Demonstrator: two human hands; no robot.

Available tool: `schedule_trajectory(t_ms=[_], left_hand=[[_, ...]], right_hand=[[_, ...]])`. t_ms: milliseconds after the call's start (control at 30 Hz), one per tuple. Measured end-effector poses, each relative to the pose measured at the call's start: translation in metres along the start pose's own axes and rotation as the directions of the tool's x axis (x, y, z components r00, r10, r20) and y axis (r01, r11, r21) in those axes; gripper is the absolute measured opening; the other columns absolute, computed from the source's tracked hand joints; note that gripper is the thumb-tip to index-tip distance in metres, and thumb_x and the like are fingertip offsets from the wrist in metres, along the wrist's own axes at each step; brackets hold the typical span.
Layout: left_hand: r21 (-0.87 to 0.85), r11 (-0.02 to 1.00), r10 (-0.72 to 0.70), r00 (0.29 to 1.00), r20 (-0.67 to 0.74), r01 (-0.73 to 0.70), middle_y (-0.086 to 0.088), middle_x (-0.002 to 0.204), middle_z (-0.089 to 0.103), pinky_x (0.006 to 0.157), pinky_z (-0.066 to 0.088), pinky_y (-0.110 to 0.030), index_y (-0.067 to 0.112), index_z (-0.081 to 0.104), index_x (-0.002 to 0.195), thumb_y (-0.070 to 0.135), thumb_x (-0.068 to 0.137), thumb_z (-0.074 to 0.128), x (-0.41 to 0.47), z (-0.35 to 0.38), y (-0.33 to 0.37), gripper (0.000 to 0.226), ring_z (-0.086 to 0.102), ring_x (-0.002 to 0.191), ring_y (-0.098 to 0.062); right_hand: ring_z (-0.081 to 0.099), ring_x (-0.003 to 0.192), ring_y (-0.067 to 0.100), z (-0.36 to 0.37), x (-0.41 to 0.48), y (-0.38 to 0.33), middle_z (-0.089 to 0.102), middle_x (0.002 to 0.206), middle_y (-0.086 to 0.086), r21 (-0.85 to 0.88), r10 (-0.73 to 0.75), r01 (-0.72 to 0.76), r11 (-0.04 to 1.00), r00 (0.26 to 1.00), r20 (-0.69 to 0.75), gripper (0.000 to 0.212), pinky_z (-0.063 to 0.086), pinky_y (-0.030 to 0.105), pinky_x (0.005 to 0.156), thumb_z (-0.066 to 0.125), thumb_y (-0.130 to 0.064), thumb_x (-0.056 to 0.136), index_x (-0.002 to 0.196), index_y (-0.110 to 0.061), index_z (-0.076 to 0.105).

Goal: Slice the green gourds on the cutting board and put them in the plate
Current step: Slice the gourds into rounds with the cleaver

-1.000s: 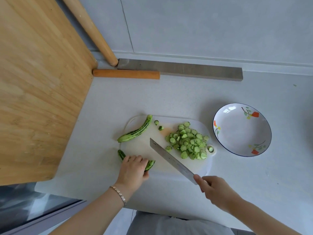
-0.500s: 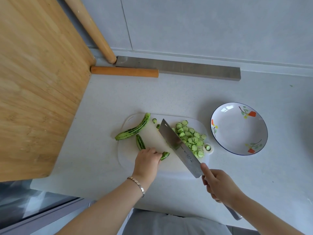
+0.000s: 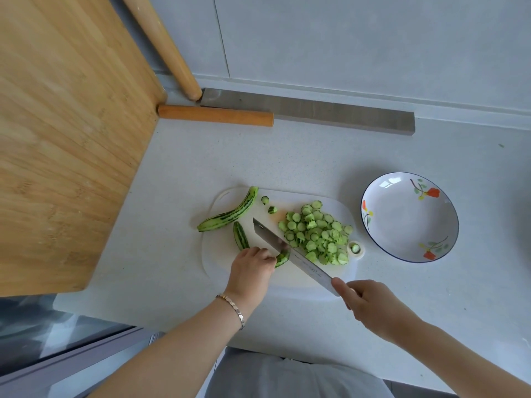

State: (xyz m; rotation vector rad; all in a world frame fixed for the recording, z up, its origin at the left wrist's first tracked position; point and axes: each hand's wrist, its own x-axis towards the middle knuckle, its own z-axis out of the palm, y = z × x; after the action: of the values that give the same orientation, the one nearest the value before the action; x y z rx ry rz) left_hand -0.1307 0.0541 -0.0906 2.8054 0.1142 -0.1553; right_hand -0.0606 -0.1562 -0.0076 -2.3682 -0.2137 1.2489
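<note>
Nearest the camera, the right hand was wrapped around the handle of the broad steel cleaver, whose blade had swung down from its raised, flat-showing tilt of half a second before to lie edge-down across the short striped green gourd. The left hand, with a silver bracelet at the wrist, pinched that gourd against the white plastic cutting board, fingers curled over its middle so that only its far end and the near tip beside the blade showed. A second before, this gourd had lain at the board's near left edge; it now sat further in, turned under the knife, which suggests a fresh run of slicing was about to start. Just beyond the blade, the heap of pale green gourd slices rested on the right half of the board, one stray slice in the board's hanging hole. A longer whole striped gourd lay untouched at the far left corner. To the right on the pale worktop stood the white flower-painted plate, holding no slices, so the transfer remained entirely ahead.
</note>
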Motion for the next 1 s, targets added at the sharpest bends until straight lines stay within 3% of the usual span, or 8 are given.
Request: schedule_trajectory(t_ms=[433,767,1000], left_hand=[[0.048,0.996,0.072,0.997,-0.009,-0.072,0.003,0.054,0.057,0.054,0.046,-0.022,0.013,0.062,0.051,-0.008,0.025,0.077,0.001,-0.001,-0.005,0.036,0.056,0.051,-0.019],[0.023,0.996,0.083,0.994,-0.065,-0.082,-0.002,0.061,0.061,0.055,0.051,-0.024,0.009,0.069,0.061,-0.014,0.032,0.070,-0.003,0.004,-0.007,0.037,0.060,0.057,-0.023],[0.025,0.998,0.058,0.996,-0.063,-0.056,-0.001,0.059,0.060,0.056,0.052,-0.024,0.009,0.071,0.063,-0.011,0.033,0.077,-0.004,0.003,-0.003,0.037,0.060,0.057,-0.022]], right_hand=[[0.022,0.045,0.010,-0.010,0.001,-0.004,0.027,0.052,-0.004,-0.226,-0.112,0.110,0.968,0.994,0.001,0.056,0.022,0.022,0.049,0.039,-0.060,0.089,0.058,-0.016,0.024],[0.026,0.045,0.010,-0.003,0.002,0.005,0.029,0.049,-0.004,-0.230,-0.127,0.121,0.966,0.992,-0.009,0.055,0.027,0.023,0.052,0.039,-0.060,0.089,0.055,-0.017,0.028],[0.027,0.046,0.011,0.009,0.015,0.013,0.030,0.051,-0.003,-0.218,-0.120,0.111,0.970,0.992,-0.027,0.054,0.026,0.024,0.051,0.039,-0.058,0.090,0.058,-0.015,0.030]])
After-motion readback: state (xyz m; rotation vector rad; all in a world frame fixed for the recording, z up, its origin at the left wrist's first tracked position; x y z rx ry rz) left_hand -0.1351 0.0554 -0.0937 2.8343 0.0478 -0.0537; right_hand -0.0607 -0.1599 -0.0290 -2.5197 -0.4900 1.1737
